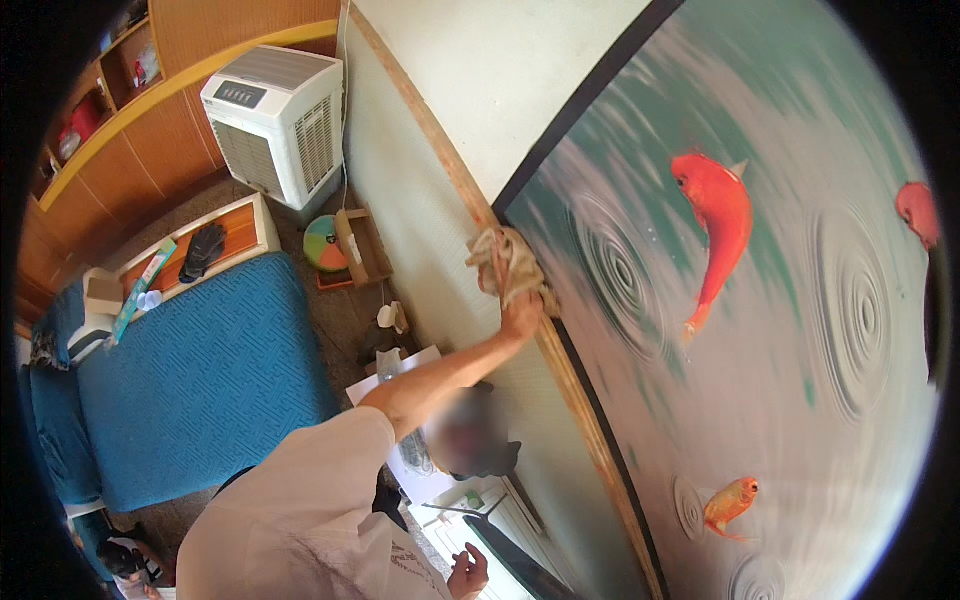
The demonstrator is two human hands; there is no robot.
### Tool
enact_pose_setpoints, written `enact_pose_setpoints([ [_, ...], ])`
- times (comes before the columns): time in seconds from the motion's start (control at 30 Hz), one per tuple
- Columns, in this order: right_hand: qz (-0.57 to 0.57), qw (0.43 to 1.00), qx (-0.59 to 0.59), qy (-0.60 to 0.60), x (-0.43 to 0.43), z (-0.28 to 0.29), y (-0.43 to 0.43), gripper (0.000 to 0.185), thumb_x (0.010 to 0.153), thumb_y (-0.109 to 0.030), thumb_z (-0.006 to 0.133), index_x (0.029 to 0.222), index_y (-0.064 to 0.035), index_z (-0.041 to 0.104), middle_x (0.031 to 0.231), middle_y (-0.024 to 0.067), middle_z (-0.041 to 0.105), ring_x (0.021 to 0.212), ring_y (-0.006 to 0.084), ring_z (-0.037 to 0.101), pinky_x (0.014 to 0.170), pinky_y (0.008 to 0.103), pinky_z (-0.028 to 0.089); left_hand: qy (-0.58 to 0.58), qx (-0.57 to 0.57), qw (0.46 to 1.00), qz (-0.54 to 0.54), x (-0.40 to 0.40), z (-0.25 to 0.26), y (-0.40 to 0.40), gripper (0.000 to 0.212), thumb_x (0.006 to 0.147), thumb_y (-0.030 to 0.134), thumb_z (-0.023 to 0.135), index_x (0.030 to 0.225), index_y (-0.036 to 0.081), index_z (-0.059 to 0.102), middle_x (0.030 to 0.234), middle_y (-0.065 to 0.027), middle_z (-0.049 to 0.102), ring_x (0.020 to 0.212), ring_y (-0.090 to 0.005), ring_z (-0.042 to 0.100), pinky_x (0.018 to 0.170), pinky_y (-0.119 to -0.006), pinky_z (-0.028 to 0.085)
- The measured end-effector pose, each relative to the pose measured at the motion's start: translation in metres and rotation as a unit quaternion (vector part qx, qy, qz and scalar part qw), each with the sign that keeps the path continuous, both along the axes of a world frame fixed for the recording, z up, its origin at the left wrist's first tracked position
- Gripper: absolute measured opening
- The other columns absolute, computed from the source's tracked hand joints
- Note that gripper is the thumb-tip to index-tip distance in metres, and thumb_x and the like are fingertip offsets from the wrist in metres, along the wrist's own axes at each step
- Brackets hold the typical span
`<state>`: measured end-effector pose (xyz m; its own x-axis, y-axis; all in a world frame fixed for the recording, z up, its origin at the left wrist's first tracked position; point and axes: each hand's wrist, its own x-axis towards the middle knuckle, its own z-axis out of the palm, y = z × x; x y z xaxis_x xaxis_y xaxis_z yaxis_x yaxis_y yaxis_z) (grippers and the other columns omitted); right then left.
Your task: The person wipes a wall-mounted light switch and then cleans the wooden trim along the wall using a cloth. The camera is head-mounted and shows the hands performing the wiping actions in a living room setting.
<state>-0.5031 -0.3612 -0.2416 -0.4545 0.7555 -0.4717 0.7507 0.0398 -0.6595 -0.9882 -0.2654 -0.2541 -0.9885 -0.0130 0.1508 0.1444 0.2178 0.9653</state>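
Note:
My left hand (521,316) reaches up across the middle of the view and holds a crumpled beige cloth (510,266). The cloth lies against a wooden trim strip (570,367), at the corner of a dark-edged wall picture of red and orange fish (720,217). Low in the view, near the front of my pale shirt, is my right hand (469,574), its fingers loosely curled and partly apart, with nothing clearly held. Just beyond my left forearm is a blurred dark shape that I cannot identify.
A white air cooler (274,124) stands by the wall, near a cardboard box (364,247). The blue-covered seat (210,375) is at left, beside a wood-topped table (225,240) holding black gloves (202,251). Another person (127,562) is at lower left.

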Motion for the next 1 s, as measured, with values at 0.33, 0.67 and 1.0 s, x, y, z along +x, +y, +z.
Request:
enact_pose_setpoints([
  [0.33,0.022,0.997,0.030,0.067,-0.017,0.014,-0.034,0.024,0.090,-0.009,0.062,0.113,-0.0034,0.066,0.097,0.0089,0.066,0.079,0.0162,0.065,0.065,0.0269,0.051,0.110,0.071,0.983,0.126,-0.212,-0.054,-0.114,0.047,0.080,0.015,0.062,0.125,0.003,0.058,0.146,-0.0238,0.030,0.138,-0.0417,0.021,0.115,-0.052,0.012],
  [0.67,0.000,0.989,0.093,0.117,-0.014,0.024,-0.055,0.021,0.092,-0.011,0.060,0.111,-0.0047,0.065,0.099,0.0124,0.065,0.078,0.0203,0.065,0.066,0.0305,0.052,-0.083,0.111,0.990,0.029,-0.105,0.024,-0.075,0.027,0.091,0.008,0.054,0.116,-0.002,0.059,0.110,-0.0143,0.066,0.093,-0.0266,0.067,0.074,-0.037,0.056],
  [1.0,-0.090,0.983,0.066,0.149,0.017,0.008,-0.045,0.020,0.091,-0.012,0.062,0.110,-0.0060,0.065,0.096,0.0112,0.064,0.073,0.0208,0.064,0.061,0.0308,0.050,-0.519,0.182,0.827,-0.119,0.117,0.085,0.041,0.030,0.100,0.024,0.045,0.128,0.013,0.051,0.131,-0.0051,0.051,0.123,-0.0233,0.047,0.103,-0.046,0.040],
])
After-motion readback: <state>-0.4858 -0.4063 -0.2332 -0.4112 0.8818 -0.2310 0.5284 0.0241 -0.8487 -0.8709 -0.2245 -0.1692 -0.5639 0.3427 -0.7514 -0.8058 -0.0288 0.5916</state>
